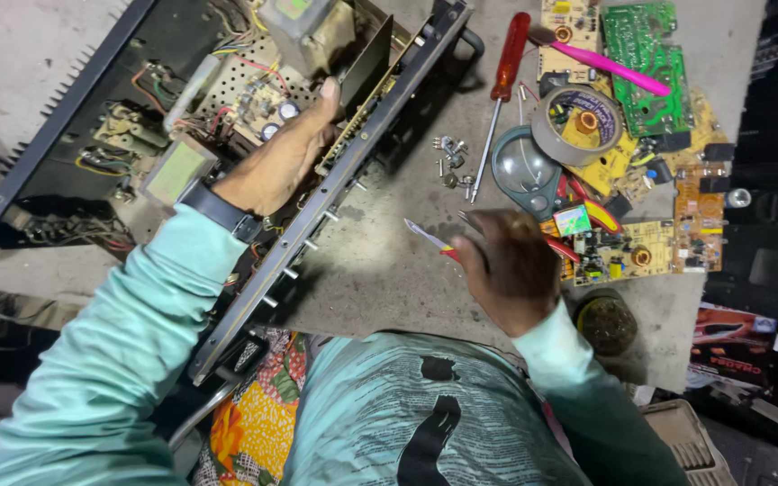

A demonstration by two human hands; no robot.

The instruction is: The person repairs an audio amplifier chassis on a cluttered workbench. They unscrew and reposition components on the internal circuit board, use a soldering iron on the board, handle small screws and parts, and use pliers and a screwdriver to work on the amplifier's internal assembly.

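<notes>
Head view: left hand [276, 162] inside open amplifier chassis [227, 153] on desk [380, 261], fingers clamped on a dark board [366, 63] behind the front panel. Right hand [511, 270] blurred, closed on red-handled pliers [434, 245], just right of chassis. Screws [452, 166], red screwdriver [502, 81], tape roll [576, 124], circuit boards [646, 67] beyond.

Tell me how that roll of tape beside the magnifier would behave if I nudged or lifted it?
The tape roll lies flat, so it probably slides rather than rolls. It looks light for its size. It rests partly on circuit boards, so a push may shift them.
</notes>
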